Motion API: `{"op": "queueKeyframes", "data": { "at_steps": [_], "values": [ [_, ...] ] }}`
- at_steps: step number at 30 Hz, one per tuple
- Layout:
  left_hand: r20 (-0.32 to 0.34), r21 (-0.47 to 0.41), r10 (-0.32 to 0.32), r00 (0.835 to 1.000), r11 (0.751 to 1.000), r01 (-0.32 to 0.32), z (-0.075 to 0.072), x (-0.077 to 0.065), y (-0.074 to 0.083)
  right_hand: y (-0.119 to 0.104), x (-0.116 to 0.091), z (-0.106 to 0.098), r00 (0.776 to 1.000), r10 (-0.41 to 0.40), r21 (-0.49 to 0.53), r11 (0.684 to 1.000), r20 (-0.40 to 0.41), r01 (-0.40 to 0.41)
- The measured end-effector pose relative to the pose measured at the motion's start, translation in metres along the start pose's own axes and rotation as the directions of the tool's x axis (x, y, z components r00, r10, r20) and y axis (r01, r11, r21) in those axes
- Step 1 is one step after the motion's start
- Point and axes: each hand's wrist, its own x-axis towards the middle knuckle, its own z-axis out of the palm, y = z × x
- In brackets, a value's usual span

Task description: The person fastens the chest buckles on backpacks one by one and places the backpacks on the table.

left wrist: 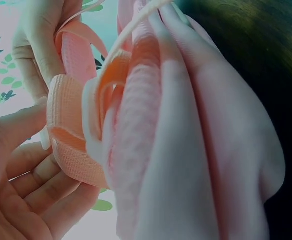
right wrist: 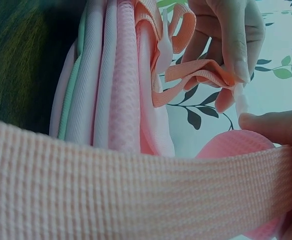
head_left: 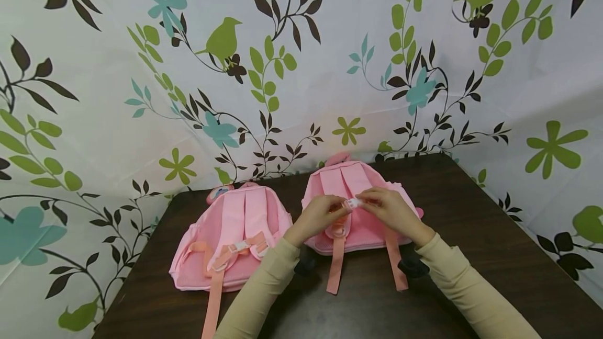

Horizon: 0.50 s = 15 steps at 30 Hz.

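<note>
Head view catches both hands pinching a small white buckle [head_left: 353,203], left hand [head_left: 316,217] and right hand [head_left: 392,211] meeting over the right backpack [head_left: 360,224], buckle lying crosswise, straps running toward the person. Left wrist view alone shows the peach webbing loop [left wrist: 68,135]. A second backpack [head_left: 231,239] lies left on the dark table [head_left: 471,255].

The head view looked down across the desk [head_left: 471,276]; both wrist views sat close against the right backpack's [head_left: 360,224] straps.

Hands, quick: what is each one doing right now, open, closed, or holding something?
Left hand: pinching the white buckle on the right-side pink backpack.
Right hand: pinching the same buckle from the other side.
</note>
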Motion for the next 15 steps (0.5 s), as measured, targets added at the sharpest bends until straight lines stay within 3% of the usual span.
{"op": "queueKeyframes", "data": {
  "at_steps": [15],
  "values": [
    [0.027,0.044,-0.04,0.999,0.998,0.039,0.0012,0.0044,0.0034,0.0083,0.0011,0.001,0.997,-0.063,0.024,0.998,-0.038,0.064]
  ]
}}
